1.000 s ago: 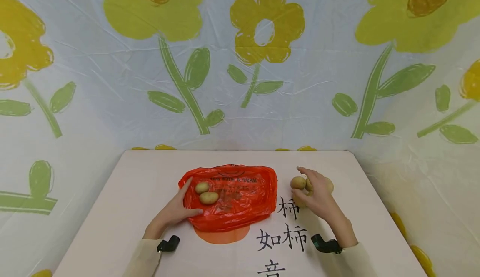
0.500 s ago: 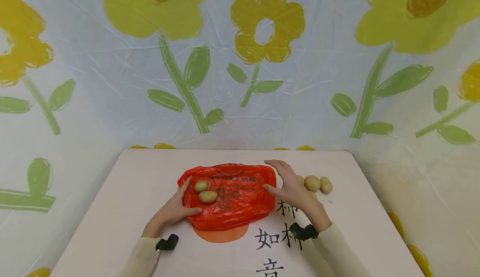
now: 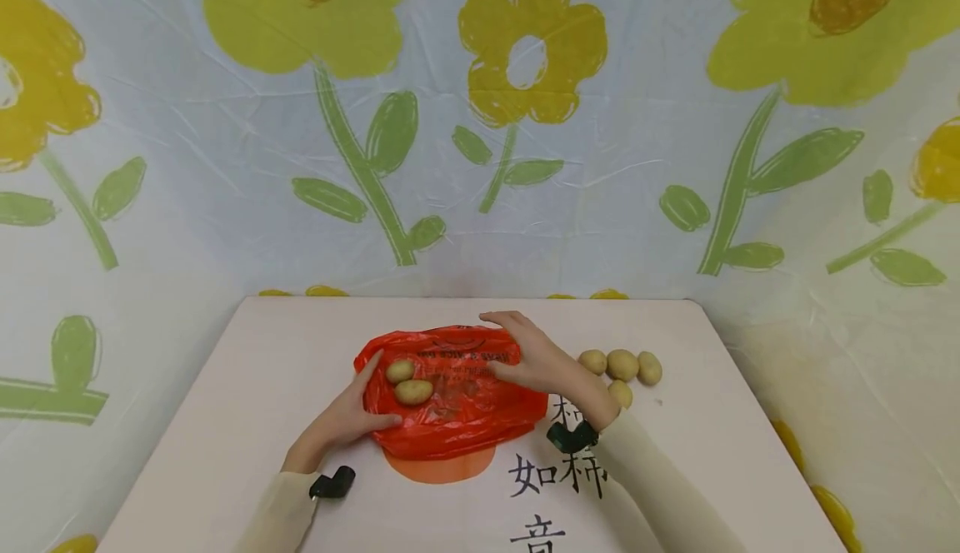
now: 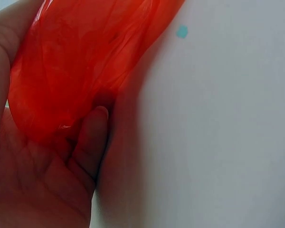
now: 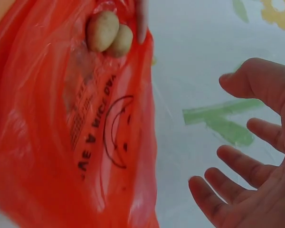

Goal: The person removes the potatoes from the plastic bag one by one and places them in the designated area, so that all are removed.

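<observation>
A red plastic bag (image 3: 457, 420) lies spread on the table with two potatoes on it, one behind (image 3: 401, 371) and one in front (image 3: 413, 392). My left hand (image 3: 345, 415) rests at the bag's left end, fingers and thumb spread along its edge; in the left wrist view the hand (image 4: 42, 180) lies against the red plastic (image 4: 85, 61). Above the bag's right part hovers my right hand (image 3: 536, 357), fingers apart. The right wrist view shows that hand (image 5: 256, 166) empty, beside the bag (image 5: 42, 156) and the two potatoes (image 5: 103, 31).
Several more potatoes (image 3: 622, 365) sit together on the table (image 3: 697, 453), right of the bag. Black characters (image 3: 534, 475) and an orange shape (image 3: 442, 465) are printed on the table's surface. A flower-patterned sheet (image 3: 450, 270) hangs behind and at the sides.
My right hand has moved left from the potato group to above the bag, uncovering that group. My left hand and the two potatoes on the bag have stayed in place.
</observation>
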A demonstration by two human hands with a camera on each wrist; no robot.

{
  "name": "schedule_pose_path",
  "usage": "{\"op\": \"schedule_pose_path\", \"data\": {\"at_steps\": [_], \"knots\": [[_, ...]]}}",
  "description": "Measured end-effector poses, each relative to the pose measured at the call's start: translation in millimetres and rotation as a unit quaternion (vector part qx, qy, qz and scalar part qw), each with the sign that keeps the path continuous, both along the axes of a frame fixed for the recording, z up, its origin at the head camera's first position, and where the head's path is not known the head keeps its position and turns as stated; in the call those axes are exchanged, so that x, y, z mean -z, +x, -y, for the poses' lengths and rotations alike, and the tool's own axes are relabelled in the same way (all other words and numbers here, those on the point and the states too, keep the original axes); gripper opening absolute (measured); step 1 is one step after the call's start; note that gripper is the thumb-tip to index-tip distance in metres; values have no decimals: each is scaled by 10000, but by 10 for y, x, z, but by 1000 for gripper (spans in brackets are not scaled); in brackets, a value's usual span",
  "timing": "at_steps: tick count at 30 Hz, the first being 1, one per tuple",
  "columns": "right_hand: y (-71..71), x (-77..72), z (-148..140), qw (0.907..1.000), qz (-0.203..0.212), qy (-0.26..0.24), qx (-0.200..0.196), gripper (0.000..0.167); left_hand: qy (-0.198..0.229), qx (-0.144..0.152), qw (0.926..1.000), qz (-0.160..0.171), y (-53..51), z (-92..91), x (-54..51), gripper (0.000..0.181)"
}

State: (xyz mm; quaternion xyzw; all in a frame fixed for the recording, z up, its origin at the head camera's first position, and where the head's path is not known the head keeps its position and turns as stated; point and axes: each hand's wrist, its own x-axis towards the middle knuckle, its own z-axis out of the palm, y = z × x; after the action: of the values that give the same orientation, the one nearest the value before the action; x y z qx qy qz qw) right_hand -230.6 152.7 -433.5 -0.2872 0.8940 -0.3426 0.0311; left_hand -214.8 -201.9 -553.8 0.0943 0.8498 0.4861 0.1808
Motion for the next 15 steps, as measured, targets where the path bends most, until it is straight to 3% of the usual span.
{"op": "schedule_pose_path", "data": {"at_steps": [9, 15], "knots": [[-144, 11, 382, 9976, 404, -146, -545, 68, -12, 20, 10000, -38, -8, -28, -3, 120], [-260, 117, 662, 9938, 669, -131, -883, 72, -12, -54, 10000, -9, 16, -14, -9, 119]]}}
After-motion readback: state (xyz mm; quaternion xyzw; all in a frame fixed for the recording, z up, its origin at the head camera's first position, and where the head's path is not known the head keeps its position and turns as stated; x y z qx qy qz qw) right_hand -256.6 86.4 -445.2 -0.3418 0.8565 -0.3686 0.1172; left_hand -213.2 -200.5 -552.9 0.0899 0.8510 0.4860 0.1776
